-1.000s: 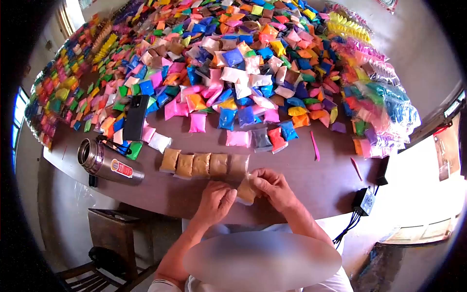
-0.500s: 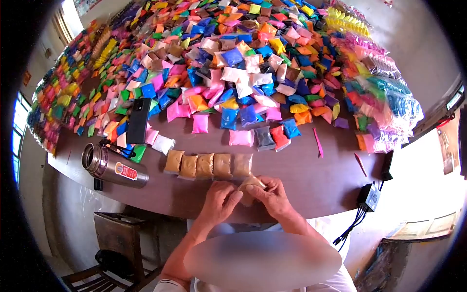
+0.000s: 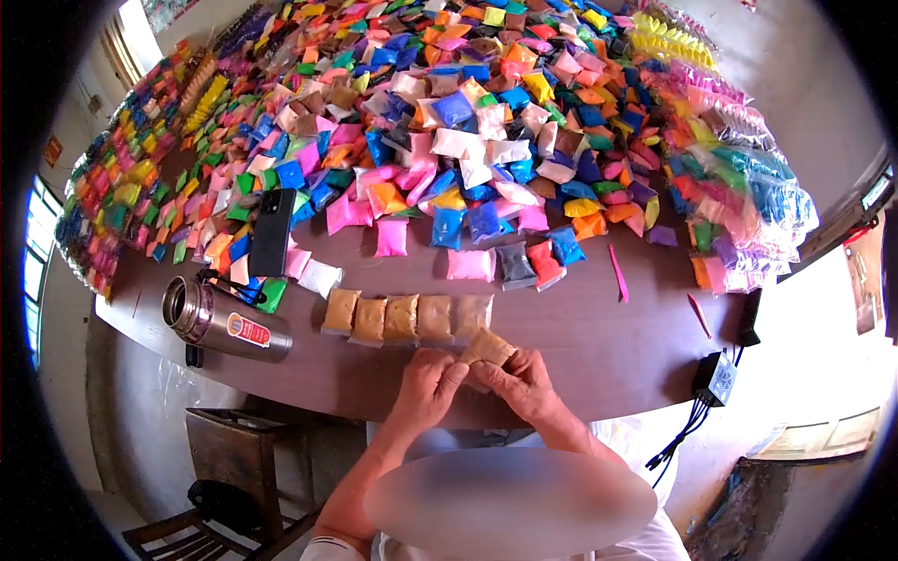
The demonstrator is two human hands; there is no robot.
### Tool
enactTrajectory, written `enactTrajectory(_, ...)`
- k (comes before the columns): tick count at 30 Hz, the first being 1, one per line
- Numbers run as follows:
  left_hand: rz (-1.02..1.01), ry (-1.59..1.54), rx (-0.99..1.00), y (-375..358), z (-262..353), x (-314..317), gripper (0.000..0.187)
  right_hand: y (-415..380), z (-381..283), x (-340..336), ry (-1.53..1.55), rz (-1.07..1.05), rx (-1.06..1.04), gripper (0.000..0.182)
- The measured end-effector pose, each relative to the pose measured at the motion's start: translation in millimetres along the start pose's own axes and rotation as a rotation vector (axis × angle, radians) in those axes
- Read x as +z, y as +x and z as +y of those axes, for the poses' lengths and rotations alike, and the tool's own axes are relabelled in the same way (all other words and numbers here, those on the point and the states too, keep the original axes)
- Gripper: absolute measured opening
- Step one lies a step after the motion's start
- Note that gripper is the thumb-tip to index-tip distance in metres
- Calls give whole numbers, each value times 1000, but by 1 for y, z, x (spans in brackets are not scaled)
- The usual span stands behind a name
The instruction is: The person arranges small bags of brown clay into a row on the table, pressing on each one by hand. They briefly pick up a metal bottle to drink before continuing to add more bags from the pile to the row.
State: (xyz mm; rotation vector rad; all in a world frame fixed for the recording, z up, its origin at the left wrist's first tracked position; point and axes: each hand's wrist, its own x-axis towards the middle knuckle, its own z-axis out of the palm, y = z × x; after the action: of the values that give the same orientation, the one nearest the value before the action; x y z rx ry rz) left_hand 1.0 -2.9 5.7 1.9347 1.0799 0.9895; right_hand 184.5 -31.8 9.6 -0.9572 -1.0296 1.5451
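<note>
Between my two hands, at the table's near edge, is a tan packet (image 3: 488,347), small and pillow-shaped in clear plastic. My right hand (image 3: 526,385) pinches its lower right part, thumb on the near face. Closed at its lower left edge, my left hand (image 3: 431,384) has its thumb and fingers together there; the fingertips are partly hidden. Just beyond lies a row of several tan and brown packets (image 3: 401,319) set side by side. The held packet's top comes up close to the right end of that row.
A large heap of coloured packets (image 3: 458,143) covers the far side of the table (image 3: 580,332). To the left are a metal flask (image 3: 234,323) and a black phone (image 3: 272,234). A pink tool (image 3: 618,273), a red tool (image 3: 699,316) and a black box with cables (image 3: 716,379) are right.
The held packet has risen and turned its broad face up, showing more above my thumbs. Both hands stay near the same place. The whole view has shifted slightly.
</note>
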Motion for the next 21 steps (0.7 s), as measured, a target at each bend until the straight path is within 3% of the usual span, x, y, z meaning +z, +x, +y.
enactTrajectory(4, 20, -58, -63, -2, -4, 1, 26, -1, -15, 9, 17, 15, 39, 27)
enactTrajectory(9, -30, 73, 105, 1, -6, 3, 26, 3, -5, 21, 129, 249, -55, 23)
enactTrajectory(16, -35, 48, 90, 3, -5, 1, 28, 0, -12, 20, 95, 226, -29, 22)
enactTrajectory(21, -75, 100, 141, 3, -6, 3, 30, 0, 8, 6, 101, 89, -23, 20)
